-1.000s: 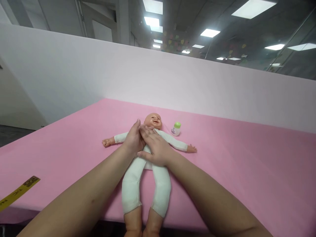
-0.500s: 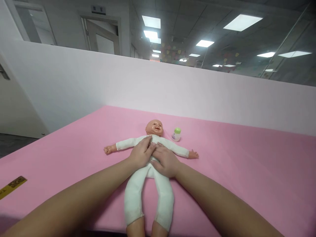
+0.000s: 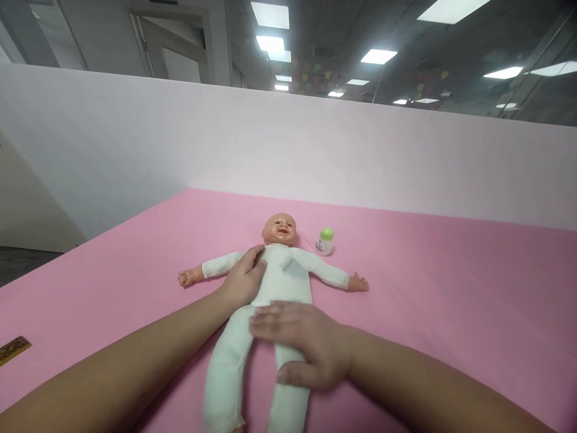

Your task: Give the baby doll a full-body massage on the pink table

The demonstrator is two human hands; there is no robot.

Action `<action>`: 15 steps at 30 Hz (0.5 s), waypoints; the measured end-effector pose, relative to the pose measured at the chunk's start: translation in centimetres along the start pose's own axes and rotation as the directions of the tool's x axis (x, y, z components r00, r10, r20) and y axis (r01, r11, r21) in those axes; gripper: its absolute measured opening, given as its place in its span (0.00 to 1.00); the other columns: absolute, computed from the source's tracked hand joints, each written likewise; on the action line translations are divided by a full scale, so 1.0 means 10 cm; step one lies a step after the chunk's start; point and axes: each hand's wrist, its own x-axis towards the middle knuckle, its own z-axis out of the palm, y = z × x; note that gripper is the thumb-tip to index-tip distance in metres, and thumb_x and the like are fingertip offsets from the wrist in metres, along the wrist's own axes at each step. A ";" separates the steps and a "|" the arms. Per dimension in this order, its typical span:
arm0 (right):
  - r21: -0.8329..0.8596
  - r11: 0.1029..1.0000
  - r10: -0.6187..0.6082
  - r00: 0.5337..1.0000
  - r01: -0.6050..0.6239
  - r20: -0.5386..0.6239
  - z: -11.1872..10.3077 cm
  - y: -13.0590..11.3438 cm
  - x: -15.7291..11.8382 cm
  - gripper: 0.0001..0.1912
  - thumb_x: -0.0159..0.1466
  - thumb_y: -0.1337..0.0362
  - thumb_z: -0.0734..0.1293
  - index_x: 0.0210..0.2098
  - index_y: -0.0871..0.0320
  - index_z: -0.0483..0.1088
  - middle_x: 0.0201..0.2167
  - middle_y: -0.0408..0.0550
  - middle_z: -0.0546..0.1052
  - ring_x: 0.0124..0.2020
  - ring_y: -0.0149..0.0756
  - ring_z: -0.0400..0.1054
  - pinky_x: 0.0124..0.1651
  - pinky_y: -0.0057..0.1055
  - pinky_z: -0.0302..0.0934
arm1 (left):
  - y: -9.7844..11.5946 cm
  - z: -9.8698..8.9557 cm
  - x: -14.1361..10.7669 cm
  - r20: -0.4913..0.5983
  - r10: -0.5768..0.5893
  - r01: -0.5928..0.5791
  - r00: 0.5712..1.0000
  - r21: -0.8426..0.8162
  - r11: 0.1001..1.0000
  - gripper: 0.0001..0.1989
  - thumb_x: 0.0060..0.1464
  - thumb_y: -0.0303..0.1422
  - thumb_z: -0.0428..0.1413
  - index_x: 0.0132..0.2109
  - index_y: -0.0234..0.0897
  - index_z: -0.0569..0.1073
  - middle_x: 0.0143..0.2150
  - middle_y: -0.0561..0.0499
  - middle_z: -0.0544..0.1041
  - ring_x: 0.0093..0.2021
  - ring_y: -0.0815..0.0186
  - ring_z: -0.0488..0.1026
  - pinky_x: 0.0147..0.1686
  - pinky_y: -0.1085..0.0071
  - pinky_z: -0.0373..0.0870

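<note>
A baby doll [image 3: 288,270] with a white cloth body lies on its back, arms spread and head away from me. My left hand [image 3: 246,276] rests along the left side of its chest near the armpit, fingers stretched out and thumb apart. Over the doll's hips and upper legs is my right hand [image 3: 304,343], fingers extended and thumb spread, slightly blurred. I cannot tell how firmly it touches the cloth. Beside the doll's head, to the right, stands a small clear bottle [image 3: 325,242] with a green cap.
The doll lies on a pink table surface [image 3: 428,300]. A low white wall [image 3: 315,150] runs along its back, with glass and ceiling lights above. At the left edge is a yellow and black label [image 3: 14,349].
My right hand has moved from the doll's belly down towards its hips and legs. The left hand has shifted from the chest's middle to its left side. The view has tilted slightly down.
</note>
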 end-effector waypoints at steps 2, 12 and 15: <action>-0.032 0.999 0.040 0.998 -0.042 -0.048 -0.01 0.09 -0.01 0.44 0.69 0.41 0.67 0.74 0.61 0.58 0.70 0.61 0.68 0.73 0.48 0.59 0.77 0.48 0.47 | 0.03 0.00 -0.03 -0.004 -0.003 0.003 1.000 0.011 1.000 0.26 0.68 0.39 0.51 0.70 0.40 0.66 0.71 0.43 0.69 0.71 0.53 0.65 0.72 0.51 0.58; -0.230 0.914 0.322 0.943 -0.333 -0.087 -0.20 0.37 -0.15 0.38 0.74 0.42 0.61 0.76 0.51 0.54 0.76 0.53 0.57 0.78 0.53 0.46 0.78 0.60 0.36 | 0.19 0.01 -0.18 0.117 0.024 -0.035 0.993 0.098 0.995 0.34 0.65 0.39 0.55 0.74 0.36 0.61 0.75 0.40 0.63 0.75 0.51 0.59 0.73 0.51 0.56; -0.272 0.878 0.369 0.919 -0.394 -0.142 -0.24 0.54 -0.21 0.36 0.75 0.44 0.61 0.76 0.51 0.55 0.77 0.52 0.57 0.79 0.53 0.45 0.78 0.60 0.38 | 0.21 0.03 -0.23 0.148 0.064 -0.079 0.987 0.099 0.992 0.35 0.65 0.41 0.56 0.74 0.36 0.60 0.76 0.40 0.61 0.76 0.52 0.57 0.74 0.51 0.54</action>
